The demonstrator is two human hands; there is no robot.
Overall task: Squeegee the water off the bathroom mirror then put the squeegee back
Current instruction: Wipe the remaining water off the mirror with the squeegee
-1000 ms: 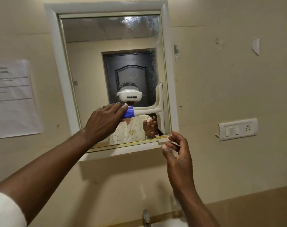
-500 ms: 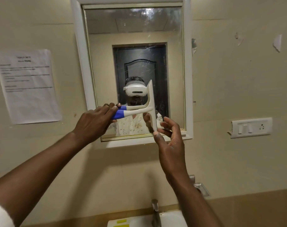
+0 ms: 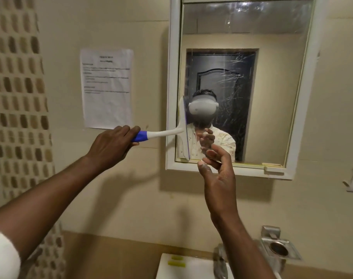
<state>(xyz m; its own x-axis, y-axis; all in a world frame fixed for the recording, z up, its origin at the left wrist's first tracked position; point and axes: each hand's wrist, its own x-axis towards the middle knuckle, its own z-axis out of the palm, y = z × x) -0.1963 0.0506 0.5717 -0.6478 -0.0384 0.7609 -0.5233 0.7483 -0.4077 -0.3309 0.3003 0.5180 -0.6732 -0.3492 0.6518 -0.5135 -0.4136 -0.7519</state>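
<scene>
We grip the blue end of the squeegee (image 3: 163, 133) handle with the left hand (image 3: 111, 147), fingers curled around it. The blade stands upright against the left edge of the mirror (image 3: 272, 97), its lower end at the bottom frame. The right hand (image 3: 217, 174) hovers just right of the blade, fingers relaxed and holding nothing. Streaks remain on the glass. A paper notice (image 3: 107, 88) hangs left of the mirror.

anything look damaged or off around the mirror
Yes. The mirror glass carries streaky smears over the reflected dark door, and a hazy band runs along its top. At the lower right, a piece of the white frame looks loose, sitting out of line with the rest.
</scene>
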